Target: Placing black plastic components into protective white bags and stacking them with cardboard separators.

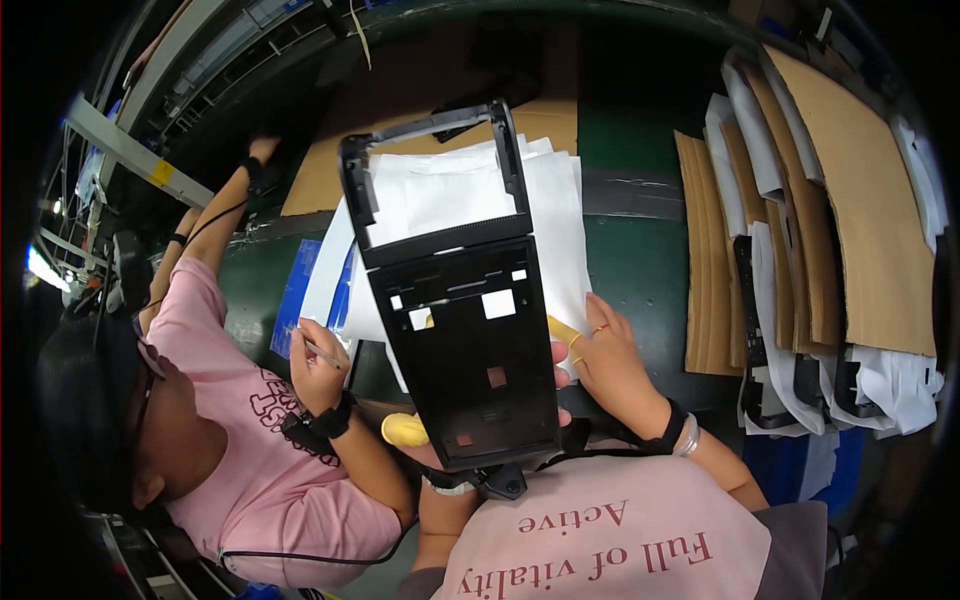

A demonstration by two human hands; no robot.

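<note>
A long black plastic frame (460,375) is held up at a tilt in front of me. Its far end is an open rectangular window; the near part is a panel with several small cut-outs. My left hand (408,436) grips it from beneath, the yellow-capped thumb at its left edge and bare fingertips showing past the right edge. At that right edge is my right hand (610,365), with a yellow finger cover reaching behind the panel; those fingertips are hidden. White sheets (560,220) lie on the table beyond the frame.
To my left, a co-worker in pink holds a thin, pen-like tool in one hand (318,370). Cardboard sheets (850,190), white wrapping and black parts stand stacked at the right. Flat brown cardboard (330,180) covers part of the green table (635,250). Blue material (295,295) lies left.
</note>
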